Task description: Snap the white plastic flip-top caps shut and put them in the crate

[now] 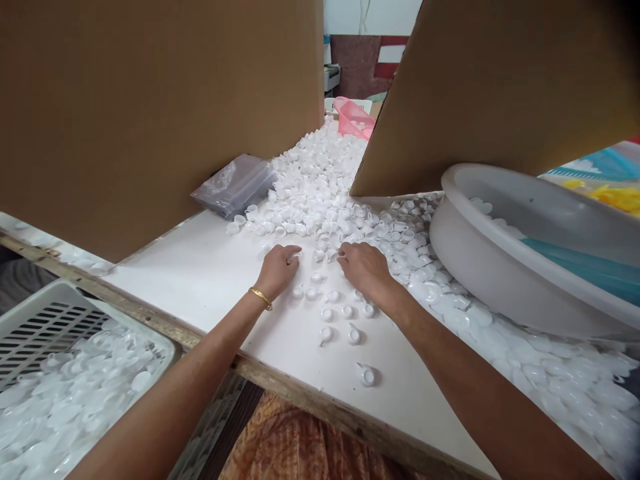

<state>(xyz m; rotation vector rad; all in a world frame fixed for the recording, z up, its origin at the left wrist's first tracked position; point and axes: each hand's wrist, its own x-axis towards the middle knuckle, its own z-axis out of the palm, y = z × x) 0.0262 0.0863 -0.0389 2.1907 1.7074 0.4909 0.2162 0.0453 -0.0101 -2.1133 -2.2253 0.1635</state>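
Note:
A big heap of small white plastic cups with handles [320,180] covers the far part of a white table [210,267]. My left hand [278,267] rests at the heap's near edge, fingers curled around a white cup at its fingertips. My right hand [365,267] lies close beside it, fingers bent and pinching at a cup. Several loose cups [340,313] stand scattered on the table between and just in front of both hands. A gold bangle [261,297] circles my left wrist.
Tall cardboard sheets stand at left [150,113] and right [500,87]. A large white basin [525,253] sits at right, flat white lids [550,373] piled before it. A grey slotted crate [65,380] of white parts is lower left. Clear bags [235,187] and a pink basket [353,117] lie farther back.

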